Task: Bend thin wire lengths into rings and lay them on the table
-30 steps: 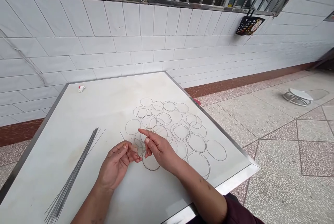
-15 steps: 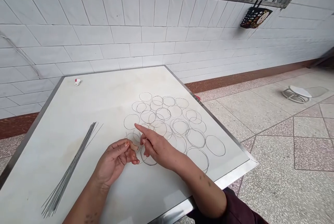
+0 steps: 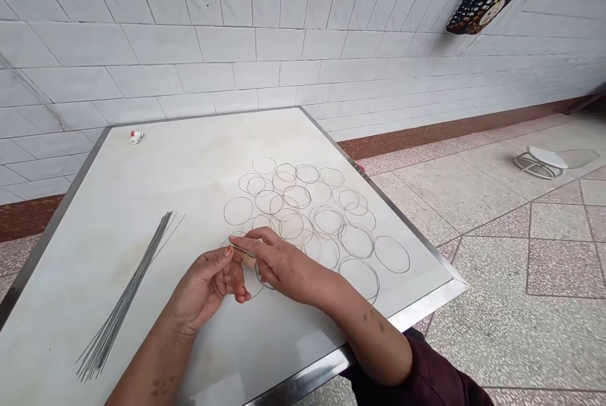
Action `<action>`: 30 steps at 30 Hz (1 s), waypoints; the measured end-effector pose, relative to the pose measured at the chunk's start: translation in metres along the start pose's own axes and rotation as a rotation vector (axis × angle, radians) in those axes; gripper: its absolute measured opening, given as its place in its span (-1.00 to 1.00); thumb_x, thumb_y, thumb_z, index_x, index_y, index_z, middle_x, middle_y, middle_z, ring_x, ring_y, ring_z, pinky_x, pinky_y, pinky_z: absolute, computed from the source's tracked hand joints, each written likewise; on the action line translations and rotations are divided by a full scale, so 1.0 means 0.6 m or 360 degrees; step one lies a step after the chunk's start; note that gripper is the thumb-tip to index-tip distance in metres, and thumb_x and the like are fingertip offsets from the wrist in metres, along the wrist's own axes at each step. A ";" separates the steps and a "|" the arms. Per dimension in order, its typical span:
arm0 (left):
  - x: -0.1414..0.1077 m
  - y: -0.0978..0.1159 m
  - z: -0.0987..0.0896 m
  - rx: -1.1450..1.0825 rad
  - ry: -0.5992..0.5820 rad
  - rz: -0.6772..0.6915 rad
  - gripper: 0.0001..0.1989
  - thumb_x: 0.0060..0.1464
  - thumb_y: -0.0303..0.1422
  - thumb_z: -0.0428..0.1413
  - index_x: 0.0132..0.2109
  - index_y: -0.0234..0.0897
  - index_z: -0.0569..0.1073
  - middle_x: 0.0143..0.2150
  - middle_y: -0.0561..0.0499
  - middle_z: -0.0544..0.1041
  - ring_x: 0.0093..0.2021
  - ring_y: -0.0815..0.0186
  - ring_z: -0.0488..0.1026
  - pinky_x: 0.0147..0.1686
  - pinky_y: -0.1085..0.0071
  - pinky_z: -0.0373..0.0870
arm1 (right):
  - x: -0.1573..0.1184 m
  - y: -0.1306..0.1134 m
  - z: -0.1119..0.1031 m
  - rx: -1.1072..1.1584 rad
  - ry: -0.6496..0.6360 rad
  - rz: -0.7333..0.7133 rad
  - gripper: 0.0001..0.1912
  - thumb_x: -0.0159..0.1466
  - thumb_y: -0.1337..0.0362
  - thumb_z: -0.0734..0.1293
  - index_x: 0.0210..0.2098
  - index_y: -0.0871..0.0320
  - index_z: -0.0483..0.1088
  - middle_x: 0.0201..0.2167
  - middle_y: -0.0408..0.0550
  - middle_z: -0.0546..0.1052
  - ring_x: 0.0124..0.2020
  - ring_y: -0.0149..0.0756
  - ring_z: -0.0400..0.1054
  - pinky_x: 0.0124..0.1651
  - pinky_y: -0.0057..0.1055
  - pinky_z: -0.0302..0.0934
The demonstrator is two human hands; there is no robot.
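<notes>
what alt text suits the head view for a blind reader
A person's left hand and right hand close together above a white table, seemingly with thin wire between; overlapping wire rings lie beyond and right, a bundle of straight wires left.

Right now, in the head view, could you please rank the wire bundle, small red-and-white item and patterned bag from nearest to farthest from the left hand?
From the left hand:
1. Wire bundle, on the table, left of it.
2. Red-and-white item, near the table's far left corner.
3. Patterned bag, hanging at upper right.
</notes>
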State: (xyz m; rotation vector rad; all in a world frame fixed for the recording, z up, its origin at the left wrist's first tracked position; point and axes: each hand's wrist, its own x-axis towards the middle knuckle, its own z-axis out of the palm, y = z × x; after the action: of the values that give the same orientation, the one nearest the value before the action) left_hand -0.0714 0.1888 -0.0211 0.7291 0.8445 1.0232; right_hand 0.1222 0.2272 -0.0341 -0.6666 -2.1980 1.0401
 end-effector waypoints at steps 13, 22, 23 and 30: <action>-0.001 0.001 0.002 0.0081 0.0098 -0.0179 -0.75 0.04 -0.20 0.24 -0.42 -0.32 0.59 -0.62 -0.03 0.51 -0.62 0.28 0.43 -0.47 0.29 0.50 | -0.003 -0.012 -0.012 -0.0266 -0.0228 0.0107 -0.25 0.27 0.58 0.14 0.34 -0.15 0.06 0.20 -0.02 0.22 -0.38 -0.52 0.27 -0.25 -0.47 0.35; -0.003 0.006 0.000 0.0133 0.0057 -0.0134 -0.71 -0.01 -0.12 0.28 -0.38 -0.29 0.64 -0.59 -0.02 0.55 -0.59 0.30 0.44 -0.41 0.27 0.53 | -0.004 -0.012 -0.016 -0.0374 -0.0287 0.0167 -0.22 0.27 0.59 0.14 0.35 -0.20 0.00 0.18 -0.05 0.24 -0.41 -0.55 0.26 -0.27 -0.51 0.32; -0.002 0.006 -0.001 0.0142 0.0060 -0.0135 -0.71 -0.01 -0.12 0.28 -0.38 -0.29 0.64 -0.59 -0.02 0.55 -0.59 0.30 0.45 -0.42 0.28 0.53 | -0.004 -0.011 -0.014 -0.0404 -0.0281 0.0167 -0.20 0.26 0.59 0.15 0.36 -0.20 -0.02 0.18 -0.04 0.24 -0.41 -0.54 0.26 -0.28 -0.51 0.31; 0.000 0.007 -0.005 0.0202 0.0033 -0.0159 -0.71 -0.01 -0.13 0.28 -0.35 -0.30 0.64 -0.59 -0.03 0.56 -0.58 0.28 0.46 -0.38 0.25 0.53 | -0.007 -0.009 -0.012 -0.0575 -0.0304 0.0159 -0.16 0.23 0.60 0.16 0.37 -0.17 -0.07 0.20 -0.04 0.23 -0.47 -0.55 0.19 -0.41 -0.53 0.20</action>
State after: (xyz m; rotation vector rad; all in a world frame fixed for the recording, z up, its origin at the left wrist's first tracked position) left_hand -0.0760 0.1910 -0.0190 0.7768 0.9611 0.8956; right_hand 0.1292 0.2248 -0.0274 -0.8736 -2.5746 0.7853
